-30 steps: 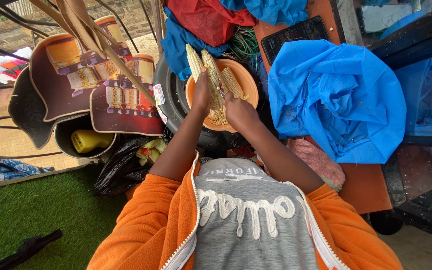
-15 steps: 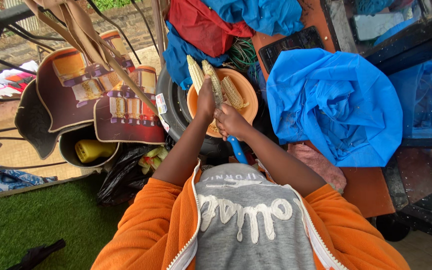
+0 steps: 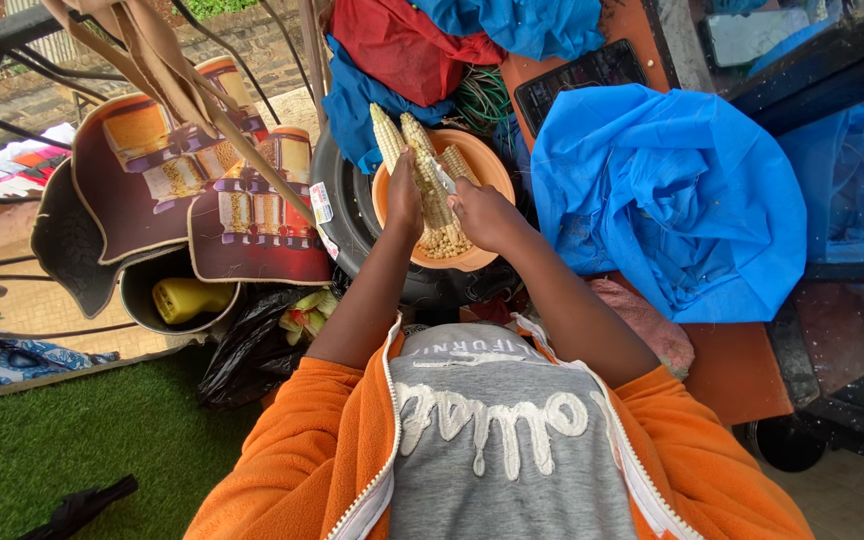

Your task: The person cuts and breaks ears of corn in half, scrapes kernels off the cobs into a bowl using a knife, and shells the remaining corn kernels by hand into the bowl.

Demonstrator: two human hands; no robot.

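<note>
A: What has changed around the orange bowl (image 3: 482, 160)?

B: The knife (image 3: 441, 176) has been raised back to the cob top; half a second ago it was pulled low.

A: And the hands?

B: The corn cob (image 3: 422, 165) is gripped closed by the left hand (image 3: 404, 196) over the bowl. The knife is clasped by the right hand (image 3: 485, 212). Loose kernels (image 3: 444, 241) are collected below; another cutting stroke seems prepared.

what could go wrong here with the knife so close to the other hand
1. The right hand works a knife blade along the corn cob that the left hand grips; a slip might cut those fingers.
2. The orange bowl sits on a tyre, not a flat surface, so pressure on the cob could tip it and spill the loose kernels.
</note>
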